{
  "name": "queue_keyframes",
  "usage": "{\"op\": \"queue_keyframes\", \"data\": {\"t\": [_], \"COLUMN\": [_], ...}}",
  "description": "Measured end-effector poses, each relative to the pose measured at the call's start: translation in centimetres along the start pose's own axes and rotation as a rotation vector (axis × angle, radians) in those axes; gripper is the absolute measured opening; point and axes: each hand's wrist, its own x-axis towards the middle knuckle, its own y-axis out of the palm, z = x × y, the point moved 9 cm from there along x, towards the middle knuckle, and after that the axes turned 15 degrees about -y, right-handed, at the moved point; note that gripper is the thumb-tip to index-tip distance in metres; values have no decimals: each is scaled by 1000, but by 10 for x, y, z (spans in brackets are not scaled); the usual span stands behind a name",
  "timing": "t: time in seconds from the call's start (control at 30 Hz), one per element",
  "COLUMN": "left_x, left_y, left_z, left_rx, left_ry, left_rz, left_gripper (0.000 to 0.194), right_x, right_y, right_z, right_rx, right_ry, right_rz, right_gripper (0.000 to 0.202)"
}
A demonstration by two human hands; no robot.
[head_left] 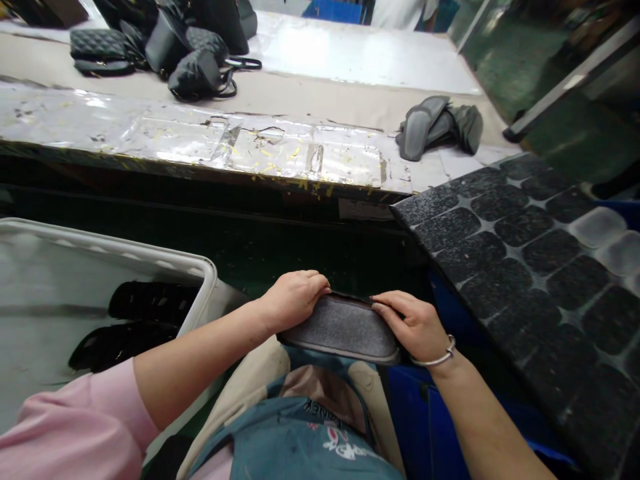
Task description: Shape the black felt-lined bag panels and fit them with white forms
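A grey oblong bag panel (347, 327) with rounded corners and a dark upper edge is held above my lap. My left hand (299, 298) is closed on its upper left corner, the thumb hidden from view. At the upper right edge, my right hand (414, 325) pinches the panel between thumb and fingers. The panel's far side is out of sight. Similar grey pieces (435, 128) lie in a small pile at the right of the workbench.
Ahead runs a long workbench (345, 157) with a worn, taped edge. Several black bags (197, 73) are heaped on it at left. A white bin (213, 283) with black pieces (145, 300) stands at my left. A speckled dark board (543, 240) tilts at my right, bearing translucent pieces (597, 227).
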Motion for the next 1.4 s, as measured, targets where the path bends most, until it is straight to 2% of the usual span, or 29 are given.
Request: {"op": "queue_keyframes", "data": {"t": [0.07, 0.13, 0.27, 0.37, 0.6, 0.7, 0.77, 0.83, 1.03, 1.17, 1.3, 1.4], "left_x": [3, 6, 13, 19, 20, 19, 18, 17, 15, 6, -4, -6], "left_y": [1, 1, 5, 10, 10, 9, 8, 8, 7, 3, 3, 2], "left_z": [-1, -5, -16, -18, -18, -21, -24, -23, -22, -30, -38, -38], "left_rx": [28, 50, 71, 115, 196, 163, 135, 111, 62, 131, 218, 204], "left_ry": [24, 87, 201, 168, 103, 142, 184, 203, 255, 323, 398, 426], "left_rz": [41, 72, 127, 160, 184, 181, 169, 150, 132, 44, -23, -18], "left_gripper": [26, 30, 24, 21, 24, 21, 28, 31, 24, 24, 25, 27], "right_x": [6, 12, 20, 23, 25, 21, 18, 17, 22, 23, 20, 18], "right_y": [3, 5, 12, 14, 13, 13, 12, 12, 11, 8, 7, 9], "right_z": [-4, -8, -14, -16, -6, -3, -3, -2, 1, 10, 30, 38], "right_rx": [75, 120, 220, 207, -24, 10, 56, 90, 123, 56, -76, -117], "right_ry": [12, 29, 71, 110, 83, 41, 17, -7, -43, -131, -328, -436], "right_rz": [58, 97, 159, 191, 155, 98, 67, 64, 66, 19, -3, 26], "right_gripper": [35, 42, 21, 13, 20, 18, 21, 24, 20, 17, 20, 24]}}
